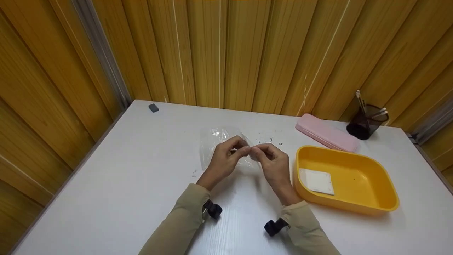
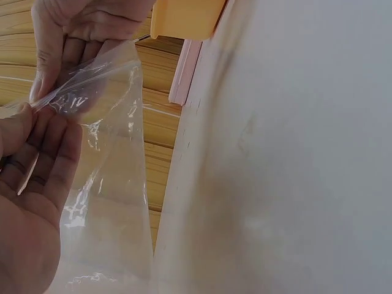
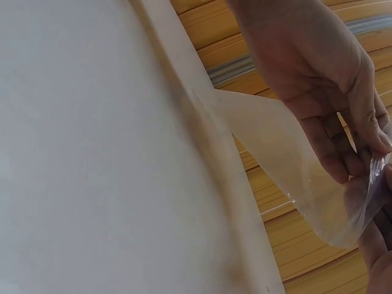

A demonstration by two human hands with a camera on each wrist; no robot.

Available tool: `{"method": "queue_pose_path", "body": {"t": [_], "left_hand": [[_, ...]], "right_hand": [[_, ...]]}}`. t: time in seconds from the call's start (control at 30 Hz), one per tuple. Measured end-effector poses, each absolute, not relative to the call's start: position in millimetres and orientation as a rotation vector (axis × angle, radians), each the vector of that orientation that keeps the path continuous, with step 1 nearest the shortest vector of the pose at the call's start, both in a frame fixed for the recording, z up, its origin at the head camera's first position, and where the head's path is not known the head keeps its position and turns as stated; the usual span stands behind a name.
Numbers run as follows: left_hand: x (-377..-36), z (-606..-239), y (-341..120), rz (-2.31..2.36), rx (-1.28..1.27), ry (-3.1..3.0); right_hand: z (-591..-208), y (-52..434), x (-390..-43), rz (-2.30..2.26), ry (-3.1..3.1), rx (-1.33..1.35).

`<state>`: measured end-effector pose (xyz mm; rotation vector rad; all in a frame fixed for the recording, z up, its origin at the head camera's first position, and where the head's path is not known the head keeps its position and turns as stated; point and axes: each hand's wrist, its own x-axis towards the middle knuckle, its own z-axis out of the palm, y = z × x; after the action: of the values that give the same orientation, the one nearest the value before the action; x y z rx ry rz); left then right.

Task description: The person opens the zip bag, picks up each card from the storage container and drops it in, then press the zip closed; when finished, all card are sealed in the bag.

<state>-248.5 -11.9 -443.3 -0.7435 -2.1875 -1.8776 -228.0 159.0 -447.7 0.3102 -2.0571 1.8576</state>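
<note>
Two hands grip one clear plastic bag (image 2: 107, 177), held over the table (image 1: 124, 177). Clock positions are read in the head view, with the bag as centre. The left hand (image 1: 223, 157), at 7 o'clock, pinches one edge of the bag between thumb and fingers; the right hand (image 1: 276, 166), at 4 o'clock, pinches the same edge close beside it. Status: the grip on the edge is established; work along that edge is judged unfinished. Whether the mouth is parted or sealed cannot be told, since the fingers cover it. No contents are visible in the bag. A white square item (image 1: 320, 181) lies inside the yellow tray (image 1: 361, 184), toward the tray's 9 o'clock end. The tray stands between 3 and 4 o'clock, the pink case (image 1: 327, 132) at 3 o'clock with the pencil holder (image 1: 361, 128) just beside it, and a small dark block (image 1: 153, 108) at 10 o'clock.
</note>
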Motion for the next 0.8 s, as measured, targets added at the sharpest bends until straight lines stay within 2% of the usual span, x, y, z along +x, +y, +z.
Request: {"method": "queue_pose_path", "body": {"t": [0.53, 0.7, 0.8], "left_hand": [[-245.4, -441.1, -11.1, -1.849, -0.732, -2.247], [-244.2, -437.4, -10.0, -1.936, -0.739, -2.192], [-244.2, -436.8, -9.6, -1.944, -0.714, -2.182]], "right_hand": [[-450.0, 159.7, -224.9, 2.123, -1.965, 0.163], [-445.8, 161.7, -227.7, 2.096, -1.964, 0.104], [-444.1, 163.2, -228.4, 2.044, -1.993, 0.156]]}}
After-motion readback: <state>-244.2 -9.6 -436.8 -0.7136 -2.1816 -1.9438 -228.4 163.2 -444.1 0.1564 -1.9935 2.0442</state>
